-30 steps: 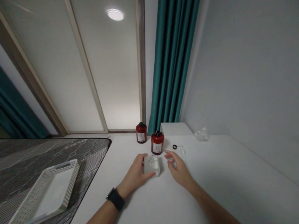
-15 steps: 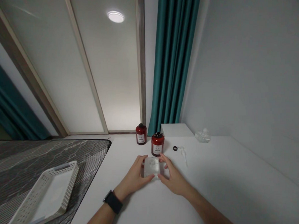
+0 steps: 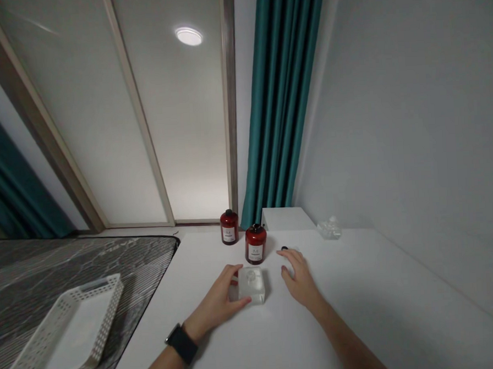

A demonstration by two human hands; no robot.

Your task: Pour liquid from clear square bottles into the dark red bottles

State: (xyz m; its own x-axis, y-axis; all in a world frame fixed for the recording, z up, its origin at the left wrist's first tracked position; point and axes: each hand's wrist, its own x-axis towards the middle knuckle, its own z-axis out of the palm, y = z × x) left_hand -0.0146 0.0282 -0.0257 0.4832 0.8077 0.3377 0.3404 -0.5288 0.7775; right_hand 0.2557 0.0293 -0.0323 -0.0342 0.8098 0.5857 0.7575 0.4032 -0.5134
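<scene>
Your left hand (image 3: 217, 300) holds the clear block (image 3: 251, 283) at its left side, with the thumb on the near edge and the fingertips at the far left corner. The block rests on the white table (image 3: 239, 353), just in front of the nearer red bottle (image 3: 256, 245). Your right hand (image 3: 304, 280) is apart from the block, fingers wide, its fingertips just beside a partly hidden black piece (image 3: 284, 248).
</scene>
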